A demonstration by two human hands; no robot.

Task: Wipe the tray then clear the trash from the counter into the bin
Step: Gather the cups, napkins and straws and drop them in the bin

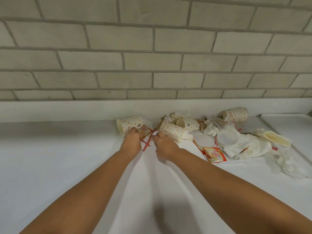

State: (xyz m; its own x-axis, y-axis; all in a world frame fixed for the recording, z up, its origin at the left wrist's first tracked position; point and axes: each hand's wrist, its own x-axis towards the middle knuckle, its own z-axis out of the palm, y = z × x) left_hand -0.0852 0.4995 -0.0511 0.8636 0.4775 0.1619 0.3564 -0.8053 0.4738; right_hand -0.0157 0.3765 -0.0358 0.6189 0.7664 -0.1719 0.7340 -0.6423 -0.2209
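Note:
My left hand reaches to the back of the white counter, its fingers curled over a creamer sachet and red stir sticks. A dotted paper cup lies on its side right behind that hand. My right hand lies next to it, fingertips against another tipped dotted cup; whether it holds anything is hidden. To the right spreads a trash pile: a third dotted cup, plastic lids, stained napkins and a second sachet. The white tray sits at the far right.
A grey brick wall rises behind a low white ledge. Another dotted cup lies near the ledge, and a crushed cup rests by the tray. Crumpled clear plastic lies at the front right.

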